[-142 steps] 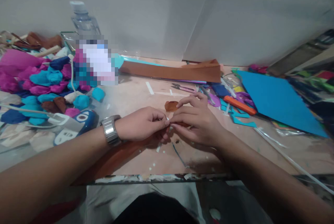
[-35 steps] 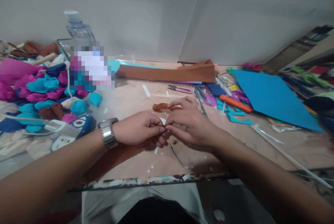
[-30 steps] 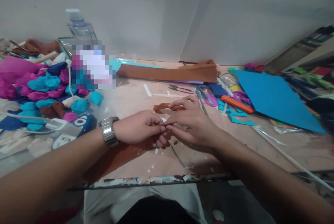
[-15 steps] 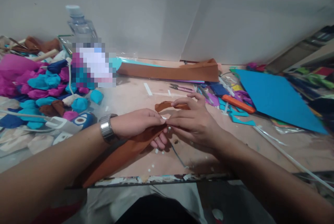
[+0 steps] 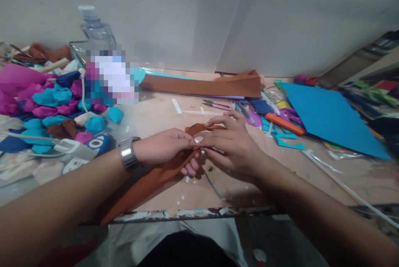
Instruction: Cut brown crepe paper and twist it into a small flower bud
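Observation:
A long strip of brown crepe paper (image 5: 152,182) runs from the table's front edge up under my left hand (image 5: 168,147). My left thumb and fingers pinch its far end, with the other fingertips showing beneath it. My right hand (image 5: 233,142) meets the left at that end, its thumb and index finger closed on the paper's gathered edge. Another brown piece (image 5: 202,126) curves just behind the right fingers; whether it joins the strip I cannot tell. The small white bit between my fingertips is too small to name.
Crumpled paper balls (image 5: 52,94) and a white charger (image 5: 73,148) lie left, by a plastic bottle (image 5: 96,30). Folded brown paper (image 5: 199,86) and thread snips (image 5: 216,105) lie behind my hands. An orange cutter (image 5: 285,124) and blue sheet (image 5: 336,117) lie right.
The brown strip's pinched end has shifted slightly between my fingertips, and more of it shows there. Both hands stay in nearly the same place.

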Available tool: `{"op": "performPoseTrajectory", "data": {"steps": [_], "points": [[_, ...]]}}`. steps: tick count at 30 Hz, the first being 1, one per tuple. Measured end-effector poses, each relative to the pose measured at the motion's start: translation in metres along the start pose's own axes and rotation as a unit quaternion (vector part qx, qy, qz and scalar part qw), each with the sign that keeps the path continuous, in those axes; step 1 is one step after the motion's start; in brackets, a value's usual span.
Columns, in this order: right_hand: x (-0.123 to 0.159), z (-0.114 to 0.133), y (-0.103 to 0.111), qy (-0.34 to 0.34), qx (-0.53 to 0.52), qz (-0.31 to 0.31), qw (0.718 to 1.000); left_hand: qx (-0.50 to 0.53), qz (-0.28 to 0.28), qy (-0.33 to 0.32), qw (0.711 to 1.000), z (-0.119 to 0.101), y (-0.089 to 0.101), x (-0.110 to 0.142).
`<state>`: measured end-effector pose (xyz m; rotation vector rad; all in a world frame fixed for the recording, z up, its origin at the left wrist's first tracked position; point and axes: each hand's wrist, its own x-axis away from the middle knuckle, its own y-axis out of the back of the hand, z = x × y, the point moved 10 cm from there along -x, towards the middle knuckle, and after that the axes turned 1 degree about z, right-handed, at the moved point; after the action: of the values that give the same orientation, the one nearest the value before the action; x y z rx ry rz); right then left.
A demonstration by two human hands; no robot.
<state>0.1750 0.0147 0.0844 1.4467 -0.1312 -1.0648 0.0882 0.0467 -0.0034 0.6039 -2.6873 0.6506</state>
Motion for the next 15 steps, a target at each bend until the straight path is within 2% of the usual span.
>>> {"op": "performPoseTrajectory", "data": {"steps": [6, 15], "points": [[0.001, -0.003, 0.002, -0.008, 0.002, -0.007, 1.0, 0.008, -0.005, 0.009, 1.0, -0.002, 0.0, 0.002], [0.0, 0.0, 0.005, -0.002, -0.011, -0.013, 1.0, 0.017, 0.07, 0.008, 0.997, 0.005, -0.01, 0.001]]}}
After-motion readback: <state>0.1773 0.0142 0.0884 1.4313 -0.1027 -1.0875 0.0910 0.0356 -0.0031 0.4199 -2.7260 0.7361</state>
